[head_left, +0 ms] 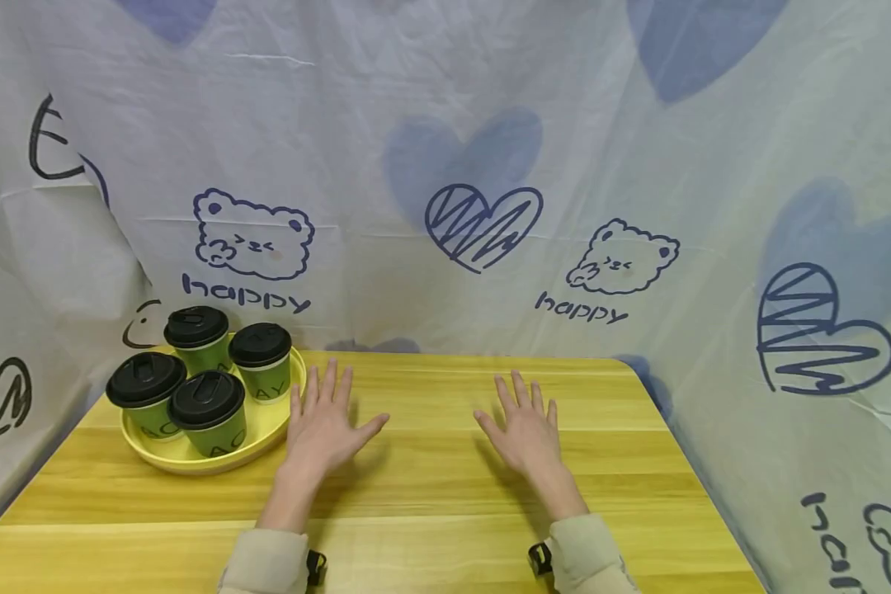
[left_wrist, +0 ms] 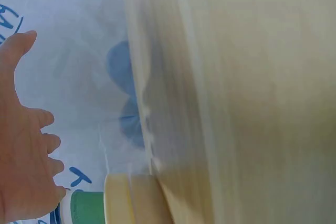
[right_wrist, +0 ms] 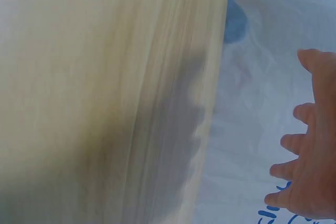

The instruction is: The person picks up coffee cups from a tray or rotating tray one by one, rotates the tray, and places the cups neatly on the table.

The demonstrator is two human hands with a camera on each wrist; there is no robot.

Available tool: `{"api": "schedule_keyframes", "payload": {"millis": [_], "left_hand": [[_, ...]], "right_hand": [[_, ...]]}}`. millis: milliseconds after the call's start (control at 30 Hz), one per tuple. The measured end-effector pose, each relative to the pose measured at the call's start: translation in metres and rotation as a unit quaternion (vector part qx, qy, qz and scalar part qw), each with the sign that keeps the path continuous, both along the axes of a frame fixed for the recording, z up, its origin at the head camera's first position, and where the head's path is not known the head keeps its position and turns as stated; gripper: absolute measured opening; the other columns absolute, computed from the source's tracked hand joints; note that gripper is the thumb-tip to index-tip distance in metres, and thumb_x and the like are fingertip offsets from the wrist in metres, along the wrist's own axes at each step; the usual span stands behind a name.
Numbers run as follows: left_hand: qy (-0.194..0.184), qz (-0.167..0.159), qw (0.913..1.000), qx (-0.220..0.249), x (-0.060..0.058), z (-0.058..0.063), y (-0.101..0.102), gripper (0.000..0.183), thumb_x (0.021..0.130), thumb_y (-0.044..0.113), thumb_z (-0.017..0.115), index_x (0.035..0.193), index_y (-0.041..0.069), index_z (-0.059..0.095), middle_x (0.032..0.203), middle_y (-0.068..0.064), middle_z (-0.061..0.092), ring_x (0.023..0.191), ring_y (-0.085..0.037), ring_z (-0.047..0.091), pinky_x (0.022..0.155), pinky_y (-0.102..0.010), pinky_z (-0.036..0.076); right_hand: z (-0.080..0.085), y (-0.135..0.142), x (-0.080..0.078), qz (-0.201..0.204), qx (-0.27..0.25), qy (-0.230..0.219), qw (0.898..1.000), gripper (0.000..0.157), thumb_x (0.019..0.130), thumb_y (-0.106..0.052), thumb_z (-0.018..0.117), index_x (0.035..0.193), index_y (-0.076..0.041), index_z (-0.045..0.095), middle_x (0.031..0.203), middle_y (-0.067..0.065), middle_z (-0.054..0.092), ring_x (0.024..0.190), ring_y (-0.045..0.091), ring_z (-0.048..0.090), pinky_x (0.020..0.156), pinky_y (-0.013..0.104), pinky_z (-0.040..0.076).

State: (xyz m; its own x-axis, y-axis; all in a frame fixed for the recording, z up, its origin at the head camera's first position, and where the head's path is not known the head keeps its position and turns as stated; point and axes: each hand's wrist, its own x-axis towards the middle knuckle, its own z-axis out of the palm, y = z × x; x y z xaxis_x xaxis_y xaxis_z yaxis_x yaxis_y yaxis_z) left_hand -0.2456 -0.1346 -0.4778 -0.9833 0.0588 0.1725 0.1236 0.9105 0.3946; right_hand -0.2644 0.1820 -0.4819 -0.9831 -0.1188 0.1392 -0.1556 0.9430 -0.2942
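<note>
Four green paper cups (head_left: 209, 422) with black domed lids (head_left: 205, 398) and dark letters on their sides (only partly readable) stand upright, clustered on a round, rimmed yellow tray (head_left: 269, 433) at the counter's far left. Just beside the tray, a person's left hand (head_left: 325, 431) hovers palm-down, fingers spread, holding nothing. The right hand (head_left: 527, 433), well apart, mirrors it. Both are above a wood-grained counter (head_left: 431, 470); pale cloth (head_left: 371, 165) printed with hearts and bears hangs behind.
</note>
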Motion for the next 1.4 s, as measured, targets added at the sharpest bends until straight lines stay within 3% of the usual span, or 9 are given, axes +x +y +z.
{"api": "schedule_keyframes", "payload": {"millis": [267,500,667,867,1100,1267,1400], "left_hand": [[0.044,0.012,0.9987,0.024,0.008,0.016,-0.005,0.105,0.093,0.073,0.055,0.165,0.005,0.021,0.174,-0.015,0.002,0.158,-0.043,-0.004,0.125,-0.066,-0.004],[0.144,0.031,0.9862,0.075,0.017,0.029,-0.019,0.098,0.093,0.061,0.064,0.163,0.004,0.028,0.173,-0.015,0.015,0.157,-0.045,0.011,0.124,-0.067,0.008],[0.224,0.043,0.9681,0.104,0.022,0.037,-0.033,0.094,0.088,0.051,0.074,0.159,0.003,0.037,0.169,-0.017,0.027,0.154,-0.045,0.023,0.122,-0.069,0.019],[0.289,0.067,0.9455,0.135,0.027,0.052,-0.048,0.092,0.085,0.05,0.074,0.158,0.006,0.041,0.168,-0.012,0.031,0.151,-0.041,0.03,0.121,-0.066,0.025],[0.375,0.097,0.905,0.176,0.038,0.063,-0.071,0.086,0.083,0.047,0.071,0.152,0.002,0.049,0.164,-0.013,0.039,0.146,-0.042,0.038,0.121,-0.061,0.03],[0.395,0.129,0.8854,0.208,0.044,0.062,-0.093,0.082,0.084,0.043,0.074,0.152,0.003,0.05,0.162,-0.015,0.041,0.147,-0.042,0.037,0.121,-0.061,0.029],[0.384,0.174,0.8811,0.215,0.049,0.058,-0.111,0.081,0.086,0.041,0.074,0.154,0.006,0.048,0.163,-0.014,0.039,0.149,-0.04,0.035,0.122,-0.061,0.029]], "right_hand": [[0.001,-0.009,0.0,0.016,-0.042,0.067,0.997,0.076,0.104,-0.056,0.048,0.164,-0.013,0.03,0.17,0.015,0.025,0.154,0.044,0.025,0.124,0.067,0.015],[0.007,-0.029,0.002,0.033,-0.115,0.108,0.987,0.074,0.105,-0.047,0.052,0.163,-0.007,0.032,0.168,0.016,0.03,0.151,0.041,0.032,0.125,0.059,0.021],[0.012,-0.046,0.0,0.051,-0.173,0.137,0.974,0.07,0.104,-0.04,0.056,0.16,-0.003,0.036,0.164,0.02,0.036,0.149,0.042,0.036,0.122,0.062,0.027],[0.021,-0.07,-0.006,0.073,-0.235,0.157,0.956,0.066,0.104,-0.035,0.057,0.157,-0.001,0.039,0.161,0.021,0.04,0.147,0.043,0.038,0.121,0.061,0.031],[0.026,-0.098,-0.011,0.094,-0.27,0.144,0.948,0.064,0.104,-0.034,0.055,0.158,-0.002,0.039,0.162,0.019,0.039,0.149,0.04,0.036,0.122,0.058,0.031],[0.027,-0.121,-0.016,0.104,-0.298,0.119,0.942,0.065,0.104,-0.033,0.057,0.157,-0.002,0.039,0.161,0.019,0.04,0.145,0.039,0.042,0.118,0.056,0.038],[0.024,-0.139,-0.021,0.106,-0.338,0.079,0.932,0.065,0.104,-0.034,0.058,0.158,-0.005,0.037,0.156,0.016,0.045,0.131,0.037,0.053,0.105,0.052,0.05]]}}
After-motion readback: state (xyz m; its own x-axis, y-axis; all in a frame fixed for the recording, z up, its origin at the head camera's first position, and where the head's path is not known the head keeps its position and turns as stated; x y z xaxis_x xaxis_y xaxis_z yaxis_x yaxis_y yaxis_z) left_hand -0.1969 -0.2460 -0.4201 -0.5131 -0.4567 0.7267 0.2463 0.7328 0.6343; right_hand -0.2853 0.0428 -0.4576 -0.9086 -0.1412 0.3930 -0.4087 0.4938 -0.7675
